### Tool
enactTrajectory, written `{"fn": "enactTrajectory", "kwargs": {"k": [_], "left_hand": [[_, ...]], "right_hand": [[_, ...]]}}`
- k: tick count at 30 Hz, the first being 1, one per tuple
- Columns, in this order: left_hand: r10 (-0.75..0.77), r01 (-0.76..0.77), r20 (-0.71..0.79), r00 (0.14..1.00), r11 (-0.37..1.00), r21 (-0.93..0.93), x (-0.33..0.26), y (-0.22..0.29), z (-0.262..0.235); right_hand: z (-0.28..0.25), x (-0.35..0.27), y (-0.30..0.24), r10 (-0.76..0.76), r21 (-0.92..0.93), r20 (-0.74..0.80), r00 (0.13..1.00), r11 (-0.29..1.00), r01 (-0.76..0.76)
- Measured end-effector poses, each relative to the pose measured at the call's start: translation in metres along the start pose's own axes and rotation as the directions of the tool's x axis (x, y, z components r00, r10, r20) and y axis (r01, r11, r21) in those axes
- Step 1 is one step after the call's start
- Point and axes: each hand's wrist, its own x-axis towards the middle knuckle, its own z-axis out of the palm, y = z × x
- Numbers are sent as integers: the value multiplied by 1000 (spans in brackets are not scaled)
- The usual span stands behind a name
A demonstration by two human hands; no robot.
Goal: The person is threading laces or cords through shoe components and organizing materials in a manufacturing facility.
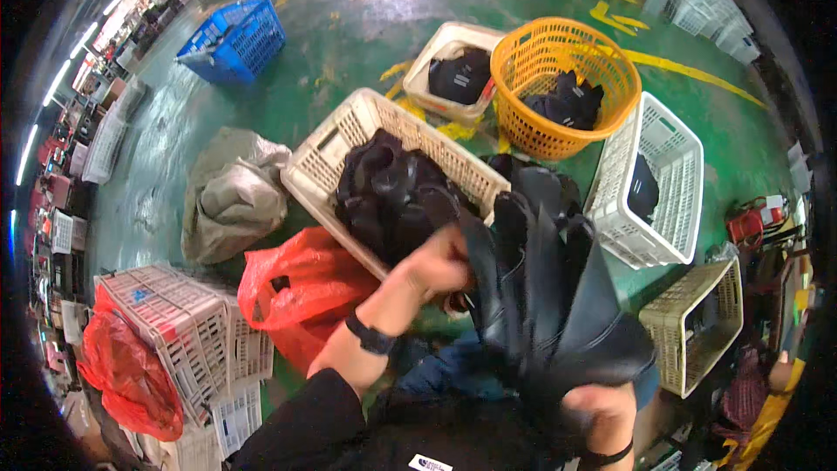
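Clasping the black pieces (545, 305) at four o'clock, the right hand (609, 412) presses its thumb against them. The left hand (433, 266), blurred, is at their nine-o'clock edge, its grip impossible to tell. A white printed label (430, 463) shows at six o'clock.

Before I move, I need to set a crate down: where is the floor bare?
Green floor shows between the blue crate and cream tub, and right of the white crate, below the yellow line. It's crowded around the left hand: long cream crate, red bag, black pieces.
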Motion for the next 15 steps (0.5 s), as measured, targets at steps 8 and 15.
{"fn": "enactTrajectory", "kwargs": {"k": [8,15], "left_hand": [[476,59,-620,624,762,645,51,-71,-263],[-158,321,-836,526,947,23,72,-93,-245]], "right_hand": [[-97,16,24,-488,557,-171,856,669,492],[-157,-3,72,-536,26,-533,655,763,646]]}}
